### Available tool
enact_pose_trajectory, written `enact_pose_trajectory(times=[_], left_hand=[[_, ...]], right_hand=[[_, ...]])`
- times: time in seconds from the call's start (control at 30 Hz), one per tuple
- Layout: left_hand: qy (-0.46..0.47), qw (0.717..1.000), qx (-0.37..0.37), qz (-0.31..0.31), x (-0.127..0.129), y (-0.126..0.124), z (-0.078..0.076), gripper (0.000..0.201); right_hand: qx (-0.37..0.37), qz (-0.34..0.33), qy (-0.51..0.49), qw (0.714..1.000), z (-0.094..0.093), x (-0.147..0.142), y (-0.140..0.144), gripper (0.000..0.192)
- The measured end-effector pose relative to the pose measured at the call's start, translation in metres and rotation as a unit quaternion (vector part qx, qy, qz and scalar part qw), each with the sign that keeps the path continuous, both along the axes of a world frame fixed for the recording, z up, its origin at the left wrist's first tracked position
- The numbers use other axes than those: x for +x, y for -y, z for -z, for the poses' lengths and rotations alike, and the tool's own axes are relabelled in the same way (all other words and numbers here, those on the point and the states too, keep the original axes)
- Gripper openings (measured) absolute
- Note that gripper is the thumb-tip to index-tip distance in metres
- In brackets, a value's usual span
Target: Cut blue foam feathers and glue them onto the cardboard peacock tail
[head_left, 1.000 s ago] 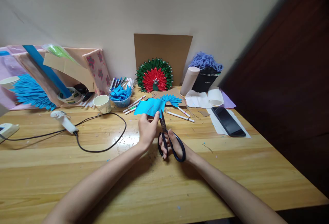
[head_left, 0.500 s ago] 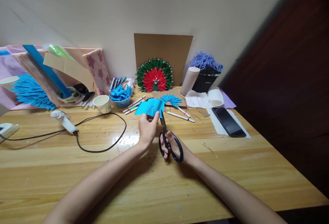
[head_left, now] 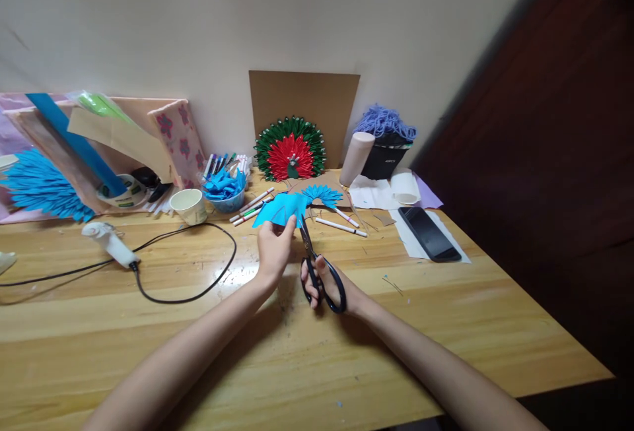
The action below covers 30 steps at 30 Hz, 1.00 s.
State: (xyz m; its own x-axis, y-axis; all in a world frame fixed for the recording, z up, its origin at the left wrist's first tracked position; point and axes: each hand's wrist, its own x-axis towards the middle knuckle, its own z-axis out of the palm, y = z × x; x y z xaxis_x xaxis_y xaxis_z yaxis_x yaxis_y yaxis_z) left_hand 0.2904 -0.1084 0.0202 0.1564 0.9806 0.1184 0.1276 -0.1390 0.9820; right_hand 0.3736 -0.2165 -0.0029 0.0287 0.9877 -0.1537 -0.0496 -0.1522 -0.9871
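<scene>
Against the pale wall (head_left: 198,28) at the far side of the wooden table (head_left: 267,378), a cardboard panel (head_left: 304,98) stands behind a green-and-red peacock (head_left: 292,157). Nearer, at the middle, the left hand (head_left: 273,251) pinches a blue sheet (head_left: 276,209) with thumb and fingers closed on it, while the right hand (head_left: 331,282) curls its fingers through the handles of black-handled scissors (head_left: 308,243), whose blades meet the sheet's right edge.
</scene>
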Motion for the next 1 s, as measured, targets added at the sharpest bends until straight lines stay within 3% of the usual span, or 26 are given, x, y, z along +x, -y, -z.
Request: enact_pose_trajectory(times=[0.1, 0.23, 0.3, 0.37, 0.43, 0.5, 0.6, 0.73, 1.0], left_hand=[[0.017, 1.0, 0.01, 0.002, -0.002, -0.006, -0.004, 0.034], [-0.023, 0.999, -0.013, -0.036, -0.001, -0.01, -0.007, 0.039], [-0.032, 0.999, -0.003, -0.022, 0.001, -0.007, -0.005, 0.039], [-0.043, 0.999, 0.0, -0.011, 0.003, -0.001, 0.001, 0.039], [-0.055, 0.998, 0.001, 0.007, 0.005, 0.006, 0.011, 0.04], [-0.072, 0.997, 0.002, 0.041, 0.007, 0.013, 0.021, 0.041], [-0.077, 0.993, 0.006, 0.088, 0.009, 0.017, 0.034, 0.041], [-0.083, 0.991, 0.014, 0.104, 0.009, 0.017, 0.04, 0.042], [-0.072, 0.991, -0.009, 0.114, 0.009, 0.028, 0.02, 0.04]], right_hand=[[0.015, 0.01, 0.058, 0.998, -0.011, 0.017, -0.002, 0.065], [0.03, 0.145, 0.194, 0.97, -0.029, 0.063, -0.005, 0.046], [0.034, 0.261, 0.322, 0.909, -0.037, 0.096, -0.001, 0.035], [-0.017, 0.382, 0.443, 0.811, -0.043, 0.133, 0.008, 0.028], [-0.107, 0.462, 0.506, 0.721, -0.043, 0.168, 0.023, 0.036], [-0.192, 0.484, 0.521, 0.676, -0.036, 0.198, 0.038, 0.055], [-0.268, 0.433, 0.515, 0.69, -0.019, 0.225, 0.052, 0.063], [-0.269, 0.433, 0.516, 0.689, -0.002, 0.237, 0.052, 0.055], [-0.23, 0.475, 0.496, 0.689, 0.002, 0.239, 0.051, 0.055]])
